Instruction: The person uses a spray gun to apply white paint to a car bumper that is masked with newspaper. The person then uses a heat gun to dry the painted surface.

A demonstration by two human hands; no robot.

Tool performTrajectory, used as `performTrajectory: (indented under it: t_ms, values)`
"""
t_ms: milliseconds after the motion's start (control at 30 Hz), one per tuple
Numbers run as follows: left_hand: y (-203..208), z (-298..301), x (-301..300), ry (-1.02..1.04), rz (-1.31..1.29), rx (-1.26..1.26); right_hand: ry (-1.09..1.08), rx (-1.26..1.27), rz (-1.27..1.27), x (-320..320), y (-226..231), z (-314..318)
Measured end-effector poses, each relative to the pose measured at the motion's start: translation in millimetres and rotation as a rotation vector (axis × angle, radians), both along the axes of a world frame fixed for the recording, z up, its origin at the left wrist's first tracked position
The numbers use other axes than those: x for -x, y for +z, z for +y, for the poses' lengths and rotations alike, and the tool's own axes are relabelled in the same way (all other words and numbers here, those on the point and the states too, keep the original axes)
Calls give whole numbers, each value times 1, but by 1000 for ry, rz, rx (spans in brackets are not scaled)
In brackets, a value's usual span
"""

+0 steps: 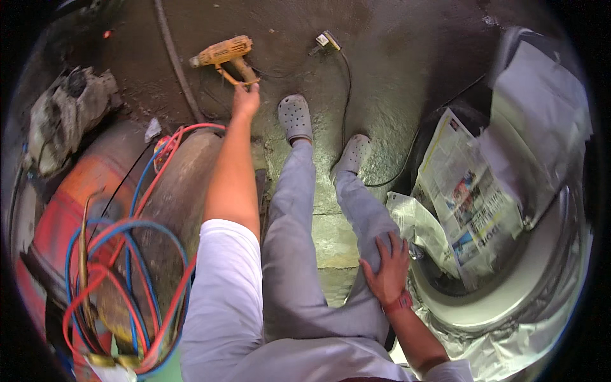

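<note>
With my left arm stretched forward, my left hand (245, 100) closes round the lower end of the handle of an orange-yellow heat gun (224, 51). The gun's metal nozzle points to the left, and a strap-like guard loops beside its handle. My right hand (388, 270), a red band at its wrist, lies with fingers spread on my right leg, just above the knee. It holds nothing. Below my grey trousers, my feet in light clogs (295, 118) stand on the wet-looking floor.
Red and blue hoses (121, 224) coil with a brass torch over large cylinders (83, 191) at left. Newspaper (468, 191) and sheeting mask a white, curved, car-like panel (509, 305) at right. A dark cord (349, 83) with a plug (327, 41) crosses the floor.
</note>
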State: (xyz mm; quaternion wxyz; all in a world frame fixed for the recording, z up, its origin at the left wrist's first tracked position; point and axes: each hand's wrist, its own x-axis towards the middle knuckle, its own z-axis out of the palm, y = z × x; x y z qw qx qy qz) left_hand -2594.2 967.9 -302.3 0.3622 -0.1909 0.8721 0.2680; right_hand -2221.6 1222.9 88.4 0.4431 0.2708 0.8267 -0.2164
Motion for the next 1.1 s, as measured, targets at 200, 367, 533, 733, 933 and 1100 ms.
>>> performTrajectory:
  t_ms: [200,367,533,733,933,1100]
  values:
    - [-119,-15,60,16,-17,201,-50,9,-61,31,-18,6]
    - [-138,1,57,104,-33,304,-39,3,-90,57,-19,-3]
    - [-64,-23,38,106,18,-59,-42,32,-25,55,-11,-20]
    - [213,24,-37,-225,-28,-330,-278,-25,128,21,7,-45]
    - [454,67,-88,-623,-43,-615,-1029,305,613,107,102,-61]
    - [575,105,-132,-964,38,-859,-1566,553,911,135,211,-49]
